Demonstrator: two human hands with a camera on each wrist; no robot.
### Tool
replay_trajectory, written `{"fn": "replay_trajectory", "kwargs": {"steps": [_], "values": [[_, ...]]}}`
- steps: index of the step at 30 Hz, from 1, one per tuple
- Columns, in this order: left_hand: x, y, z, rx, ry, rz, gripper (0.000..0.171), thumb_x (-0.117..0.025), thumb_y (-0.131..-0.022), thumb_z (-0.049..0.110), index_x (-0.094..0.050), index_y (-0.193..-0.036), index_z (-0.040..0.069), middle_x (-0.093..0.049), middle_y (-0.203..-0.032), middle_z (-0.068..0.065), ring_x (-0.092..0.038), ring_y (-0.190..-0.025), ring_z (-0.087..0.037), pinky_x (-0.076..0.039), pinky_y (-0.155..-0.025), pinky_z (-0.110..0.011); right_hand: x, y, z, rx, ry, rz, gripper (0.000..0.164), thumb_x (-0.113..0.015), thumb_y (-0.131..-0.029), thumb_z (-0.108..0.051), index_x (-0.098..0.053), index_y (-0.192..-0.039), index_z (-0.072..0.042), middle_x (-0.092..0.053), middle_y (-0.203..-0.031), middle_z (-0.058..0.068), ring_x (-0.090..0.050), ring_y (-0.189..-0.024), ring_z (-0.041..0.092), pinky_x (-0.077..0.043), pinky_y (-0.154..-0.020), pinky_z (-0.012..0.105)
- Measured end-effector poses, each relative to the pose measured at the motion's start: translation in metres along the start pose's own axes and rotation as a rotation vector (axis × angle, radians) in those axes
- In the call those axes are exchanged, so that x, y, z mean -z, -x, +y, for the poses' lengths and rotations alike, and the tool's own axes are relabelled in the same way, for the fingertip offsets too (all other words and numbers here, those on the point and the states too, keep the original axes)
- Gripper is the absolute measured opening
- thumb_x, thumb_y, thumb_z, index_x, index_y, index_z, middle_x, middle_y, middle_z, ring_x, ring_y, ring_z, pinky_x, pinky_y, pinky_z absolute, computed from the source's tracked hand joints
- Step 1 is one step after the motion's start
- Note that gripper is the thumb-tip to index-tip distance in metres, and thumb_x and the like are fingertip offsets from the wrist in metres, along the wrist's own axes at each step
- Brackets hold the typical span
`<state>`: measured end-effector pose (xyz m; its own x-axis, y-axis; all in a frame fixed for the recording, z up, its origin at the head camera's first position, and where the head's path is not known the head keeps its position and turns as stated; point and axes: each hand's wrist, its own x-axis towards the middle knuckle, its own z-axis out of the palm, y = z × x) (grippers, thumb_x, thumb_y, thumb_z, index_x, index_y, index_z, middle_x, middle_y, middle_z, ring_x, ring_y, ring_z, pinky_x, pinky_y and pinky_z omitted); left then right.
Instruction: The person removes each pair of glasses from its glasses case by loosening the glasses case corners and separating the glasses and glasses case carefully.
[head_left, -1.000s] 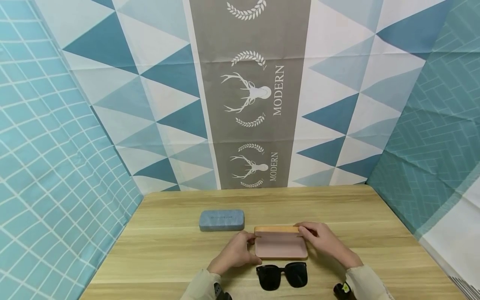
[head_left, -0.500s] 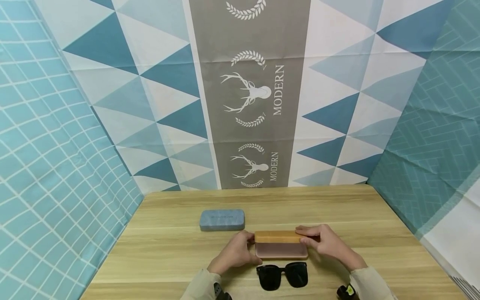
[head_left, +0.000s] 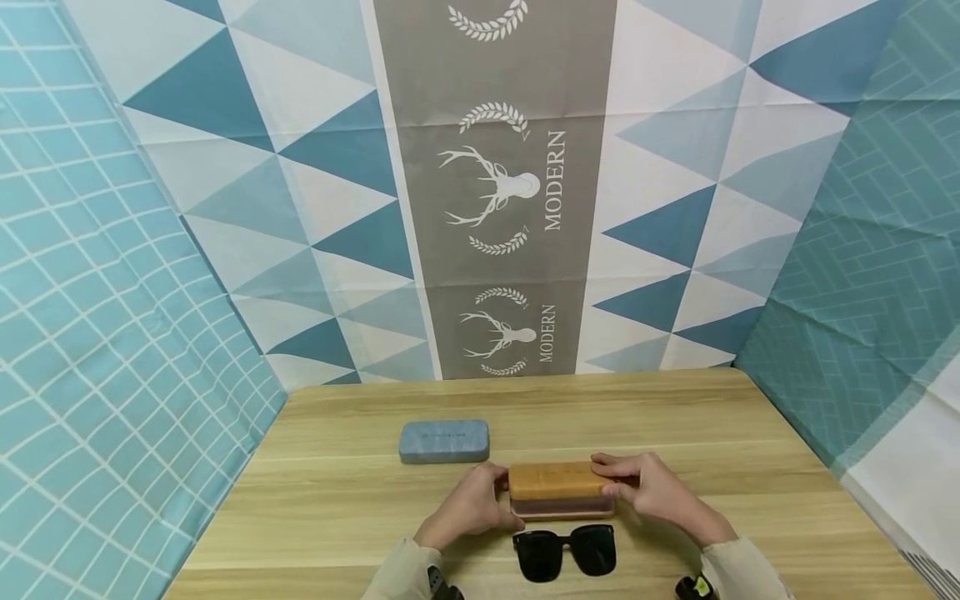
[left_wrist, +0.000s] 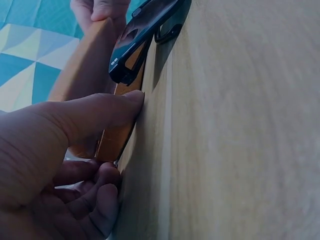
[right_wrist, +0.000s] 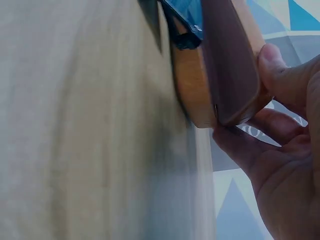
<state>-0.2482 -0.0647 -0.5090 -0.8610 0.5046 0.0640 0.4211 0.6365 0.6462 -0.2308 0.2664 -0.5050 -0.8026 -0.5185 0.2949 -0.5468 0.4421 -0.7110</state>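
Note:
An orange-brown glasses case [head_left: 555, 480] with a dull pink lining lies on the table, its lid partly raised and leaning toward the person. My left hand [head_left: 474, 503] grips the left end of its base, thumb at the front and fingers behind. At the right end, my right hand [head_left: 651, 493] pinches the lid [right_wrist: 234, 75] between thumb and fingers. In the right wrist view a gap shows between lid and base [right_wrist: 194, 92]. Black sunglasses [head_left: 564, 552] rest directly in front of the case, between the two forearms.
A closed blue-grey glasses case [head_left: 444, 441] sits farther back, left of the orange one. The wooden table [head_left: 337, 500] ends at a patterned cloth backdrop [head_left: 517, 250], with blue tiled-pattern cloth [head_left: 112, 292] at the left.
The lid of the orange-brown case has swung forward and down, lowered by my right hand, so its outer top now shows and less lining is visible. My left hand has stayed in place.

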Motion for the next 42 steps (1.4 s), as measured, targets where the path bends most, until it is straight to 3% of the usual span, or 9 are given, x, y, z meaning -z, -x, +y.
{"fn": "replay_trajectory", "kwargs": {"steps": [6, 10, 16, 22, 25, 29, 35, 42], "values": [[0.0, 0.0, 0.0, 0.04, 0.035, -0.009, 0.052, -0.099, -0.063, 0.03, -0.072, -0.103, 0.009, -0.061, -0.091, 0.006, -0.053, -0.082, -0.006, -0.049, -0.074, -0.024, -0.006, 0.004, -0.002, -0.048, 0.142, 0.021, 0.051, -0.078, -0.089, -0.033, -0.071, -0.129, -0.002, -0.062, -0.143, 0.015, -0.058, -0.129, 0.039, -0.05, -0.101, 0.024], [0.0, 0.0, -0.001, 0.031, 0.01, -0.005, 0.05, -0.099, -0.064, 0.03, -0.071, -0.099, 0.011, -0.061, -0.09, 0.005, -0.052, -0.081, -0.007, -0.047, -0.074, -0.025, -0.007, 0.004, -0.004, -0.104, 0.154, -0.005, 0.048, -0.081, -0.087, -0.031, -0.073, -0.128, -0.008, -0.062, -0.144, 0.01, -0.057, -0.132, 0.036, -0.051, -0.102, 0.028], [0.0, 0.001, 0.0, 0.002, -0.03, 0.0, 0.05, -0.099, -0.065, 0.031, -0.073, -0.103, 0.013, -0.063, -0.094, 0.007, -0.054, -0.087, -0.007, -0.049, -0.078, -0.025, -0.006, 0.004, -0.005, -0.089, 0.206, -0.044, 0.047, -0.082, -0.087, -0.028, -0.071, -0.131, -0.012, -0.06, -0.146, 0.013, -0.058, -0.132, 0.037, -0.054, -0.102, 0.041], [0.011, 0.007, 0.008, -0.032, -0.096, -0.03, 0.078, -0.097, -0.067, 0.02, -0.063, -0.133, -0.003, -0.066, -0.117, -0.009, -0.062, -0.105, -0.017, -0.055, -0.096, -0.034, -0.004, 0.004, -0.01, -0.092, 0.239, -0.058, 0.055, -0.079, -0.09, -0.034, -0.064, -0.139, -0.012, -0.051, -0.153, 0.021, -0.055, -0.135, 0.041, -0.05, -0.104, 0.055], [0.02, 0.008, 0.012, -0.049, -0.103, -0.031, 0.084, -0.095, -0.069, 0.014, -0.056, -0.14, -0.005, -0.063, -0.125, -0.017, -0.063, -0.111, -0.026, -0.055, -0.098, -0.04, -0.001, 0.004, -0.012, -0.114, 0.226, -0.061, 0.062, -0.079, -0.091, -0.035, -0.06, -0.143, -0.009, -0.046, -0.156, 0.024, -0.053, -0.136, 0.043, -0.05, -0.103, 0.055], [0.028, 0.009, 0.017, -0.047, -0.106, -0.018, 0.077, -0.091, -0.076, 0.016, -0.056, -0.142, -0.001, -0.062, -0.132, -0.017, -0.063, -0.114, -0.032, -0.055, -0.097, -0.043, 0.002, 0.005, -0.014, -0.107, 0.183, -0.055, 0.067, -0.079, -0.091, -0.034, -0.055, -0.145, -0.002, -0.044, -0.155, 0.029, -0.051, -0.135, 0.049, -0.054, -0.098, 0.05], [0.032, 0.008, 0.026, -0.053, -0.062, -0.037, 0.071, -0.09, -0.079, 0.024, -0.059, -0.139, 0.001, -0.06, -0.134, -0.016, -0.069, -0.103, -0.029, -0.058, -0.088, -0.035, 0.004, 0.005, -0.015, -0.069, 0.118, -0.055, 0.066, -0.078, -0.093, -0.031, -0.053, -0.144, 0.003, -0.047, -0.147, 0.028, -0.055, -0.127, 0.048, -0.058, -0.093, 0.046], [0.026, 0.004, 0.03, -0.059, -0.108, -0.044, 0.064, -0.089, -0.081, 0.031, -0.065, -0.132, 0.002, -0.062, -0.132, -0.012, -0.064, -0.109, -0.028, -0.055, -0.093, -0.034, 0.003, 0.002, -0.013, -0.089, 0.137, -0.078, 0.064, -0.077, -0.094, -0.033, -0.055, -0.142, 0.003, -0.046, -0.147, 0.03, -0.06, -0.124, 0.045, -0.059, -0.092, 0.04]]}}
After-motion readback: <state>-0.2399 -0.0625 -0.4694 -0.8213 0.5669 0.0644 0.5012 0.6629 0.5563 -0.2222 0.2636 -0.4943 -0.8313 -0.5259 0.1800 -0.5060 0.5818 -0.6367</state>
